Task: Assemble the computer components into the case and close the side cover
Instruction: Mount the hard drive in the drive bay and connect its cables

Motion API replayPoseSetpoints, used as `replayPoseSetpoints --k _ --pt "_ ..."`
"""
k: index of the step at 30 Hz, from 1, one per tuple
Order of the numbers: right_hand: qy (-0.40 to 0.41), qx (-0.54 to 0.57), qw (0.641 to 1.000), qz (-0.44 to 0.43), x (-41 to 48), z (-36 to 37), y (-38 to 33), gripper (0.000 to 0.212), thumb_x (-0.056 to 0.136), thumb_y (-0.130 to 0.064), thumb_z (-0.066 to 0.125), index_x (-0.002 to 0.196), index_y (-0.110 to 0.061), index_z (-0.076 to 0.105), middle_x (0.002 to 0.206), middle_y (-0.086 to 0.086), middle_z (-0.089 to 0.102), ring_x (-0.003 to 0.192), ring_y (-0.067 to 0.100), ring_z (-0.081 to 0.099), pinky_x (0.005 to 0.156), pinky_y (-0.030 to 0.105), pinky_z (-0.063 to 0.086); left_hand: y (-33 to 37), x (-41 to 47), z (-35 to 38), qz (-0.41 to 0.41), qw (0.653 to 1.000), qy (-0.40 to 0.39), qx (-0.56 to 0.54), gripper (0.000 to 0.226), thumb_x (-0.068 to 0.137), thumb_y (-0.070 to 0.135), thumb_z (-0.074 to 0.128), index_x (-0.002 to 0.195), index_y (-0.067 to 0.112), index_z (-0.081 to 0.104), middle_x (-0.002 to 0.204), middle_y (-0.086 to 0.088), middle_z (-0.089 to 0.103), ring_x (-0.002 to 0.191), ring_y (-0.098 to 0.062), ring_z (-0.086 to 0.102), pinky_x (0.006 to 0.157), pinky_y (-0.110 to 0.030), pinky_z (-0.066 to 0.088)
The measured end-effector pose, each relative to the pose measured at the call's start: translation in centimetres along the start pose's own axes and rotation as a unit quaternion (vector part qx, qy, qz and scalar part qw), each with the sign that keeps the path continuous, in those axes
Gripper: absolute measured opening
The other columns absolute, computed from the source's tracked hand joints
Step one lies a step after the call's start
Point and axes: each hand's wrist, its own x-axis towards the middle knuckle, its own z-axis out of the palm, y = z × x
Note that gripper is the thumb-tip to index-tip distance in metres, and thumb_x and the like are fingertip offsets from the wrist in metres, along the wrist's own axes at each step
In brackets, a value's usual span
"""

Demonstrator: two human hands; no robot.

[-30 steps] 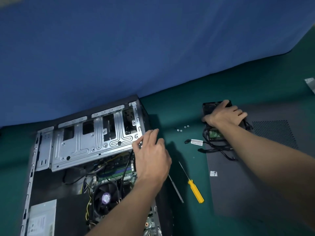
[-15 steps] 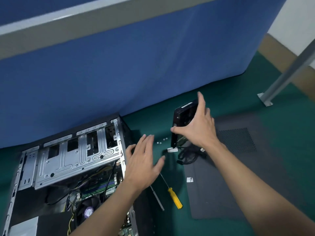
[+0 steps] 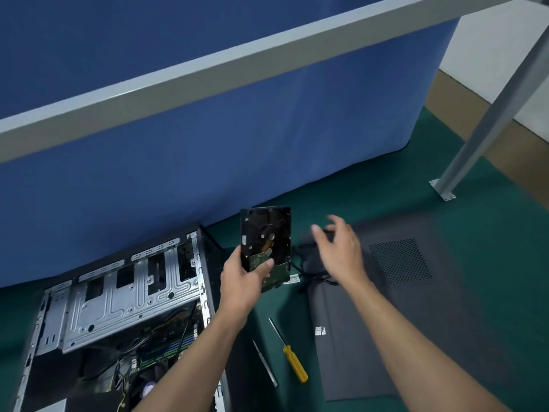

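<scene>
fingers of your left hand (image 3: 240, 282) grip the low end of the black rectangular metal hard drive (image 3: 267, 230), upright mid-frame; your right hand (image 3: 338, 248) hovers spread, empty. probably dense, rigid, shock-sensitive: hold its edges, not its green circuit board (image 3: 258, 258).

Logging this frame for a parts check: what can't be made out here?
Head view only.
1. Lower end of the hard drive: covered by the gripping left hand.
2. The right hand: motion-blurred, finger detail lost.
3. The cables: partly behind that hand.
4. The case: cut by bottom and left edges.
5. The sticker on the side cover: too small to read.
</scene>
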Motion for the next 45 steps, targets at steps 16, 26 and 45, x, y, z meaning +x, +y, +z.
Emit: replayPoseSetpoints --k 16,26,45 --pt "-0.035 -0.355 0.917 -0.177 -2.8 0.3 8.2 0.018 0.092 -0.026 0.06 0.095 -0.013 0.072 0.1 0.002 0.06 0.1 0.023 0.052 0.092 0.036 0.035 1.6 -1.8 -2.0 -0.182 0.935 0.033 -0.302 0.035 0.082 0.006 0.073 0.114 0.009 0.059 0.109 -0.013 0.071 0.099 -0.034 0.068 0.07 -0.048 0.058" --pt "-0.064 0.293 0.954 -0.019 -7.3 -2.6 -3.3 0.02 0.091 -0.002 0.058 0.099 -0.021 0.062 0.079 -0.004 0.061 0.053 0.008 0.049 0.053 0.02 0.041 6.1 -4.2 -4.3 -0.162 0.865 -0.007 -0.475 0.057 0.083 0.009 0.07 0.134 -0.001 0.047 0.104 -0.021 0.07 0.082 -0.033 0.073 0.062 -0.044 0.058" --pt "-0.17 0.501 0.844 -0.093 -20.1 -0.7 -18.8 0.029 0.083 -0.031 0.061 0.093 -0.006 0.072 0.057 0.001 0.034 0.055 0.012 0.032 0.059 0.031 0.036 10.3 -11.3 -16.3 -0.02 0.828 -0.033 -0.559 0.043 0.073 0.015 0.076 0.111 0.0 0.066 0.105 -0.018 0.072 0.091 -0.033 0.071 0.068 -0.041 0.058"
